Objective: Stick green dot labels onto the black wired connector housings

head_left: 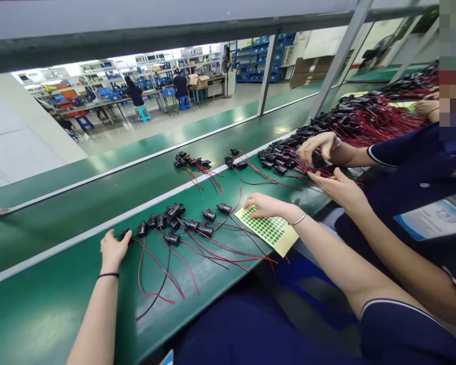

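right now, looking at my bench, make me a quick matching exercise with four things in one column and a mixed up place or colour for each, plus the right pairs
Things:
1. left hand
2. right hand
3. sticker sheet
4. work surface

Places and colours:
A. over the far part of the sticker sheet
B. plain green
C. at the leftmost black part
D. pale yellow with green dots

Pairs: 1-C, 2-A, 3-D, 4-B

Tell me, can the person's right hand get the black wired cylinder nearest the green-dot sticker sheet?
Probably yes: the right hand is close beside that black wired cylinder, over the green-dot sticker sheet, and only a thin red wire seems to lie between them.
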Available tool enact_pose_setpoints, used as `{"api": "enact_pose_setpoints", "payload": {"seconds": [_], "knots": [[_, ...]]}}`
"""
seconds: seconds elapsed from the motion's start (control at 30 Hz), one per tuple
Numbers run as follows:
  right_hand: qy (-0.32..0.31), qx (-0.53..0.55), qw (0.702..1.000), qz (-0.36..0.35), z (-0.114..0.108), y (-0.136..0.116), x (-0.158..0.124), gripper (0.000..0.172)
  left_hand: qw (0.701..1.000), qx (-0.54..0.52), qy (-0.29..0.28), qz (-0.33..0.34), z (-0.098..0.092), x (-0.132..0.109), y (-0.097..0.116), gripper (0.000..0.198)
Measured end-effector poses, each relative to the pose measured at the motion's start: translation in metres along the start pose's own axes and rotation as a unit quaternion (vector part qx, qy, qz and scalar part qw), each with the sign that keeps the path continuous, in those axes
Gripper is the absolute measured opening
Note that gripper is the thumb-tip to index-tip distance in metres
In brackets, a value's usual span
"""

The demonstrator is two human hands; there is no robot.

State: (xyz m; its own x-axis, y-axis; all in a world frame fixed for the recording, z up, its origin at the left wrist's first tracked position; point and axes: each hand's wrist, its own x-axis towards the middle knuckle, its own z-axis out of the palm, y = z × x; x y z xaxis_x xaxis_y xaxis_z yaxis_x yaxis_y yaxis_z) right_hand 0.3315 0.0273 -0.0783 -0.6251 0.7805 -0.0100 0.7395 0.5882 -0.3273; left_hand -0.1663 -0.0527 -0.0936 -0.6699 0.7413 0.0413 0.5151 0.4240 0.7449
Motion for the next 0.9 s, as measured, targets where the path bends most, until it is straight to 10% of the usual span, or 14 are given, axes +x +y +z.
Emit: {"api": "enact_pose_setpoints", "payload": {"seconds": [0.23,0.47,0.7,0.9], "knots": [[0.008,0.009,0.999,-0.046,0.026,-0.002,0.007,0.038,0.960,0.064,0.095,0.257,0.003,-0.044,0.045,0.055],[0.057,0.009,0.997,-0.052,0.038,0.012,0.003,0.037,0.863,-0.017,-0.157,0.480,0.071,-0.139,0.126,0.025],[0.120,0.038,0.989,-0.076,0.052,0.015,-0.002,0.024,0.848,-0.091,-0.377,0.361,0.166,-0.181,0.152,0.031],[0.172,0.071,0.979,-0.084,0.050,0.024,-0.008,0.018,0.873,-0.116,-0.407,0.243,0.202,-0.187,0.165,0.033]]}}
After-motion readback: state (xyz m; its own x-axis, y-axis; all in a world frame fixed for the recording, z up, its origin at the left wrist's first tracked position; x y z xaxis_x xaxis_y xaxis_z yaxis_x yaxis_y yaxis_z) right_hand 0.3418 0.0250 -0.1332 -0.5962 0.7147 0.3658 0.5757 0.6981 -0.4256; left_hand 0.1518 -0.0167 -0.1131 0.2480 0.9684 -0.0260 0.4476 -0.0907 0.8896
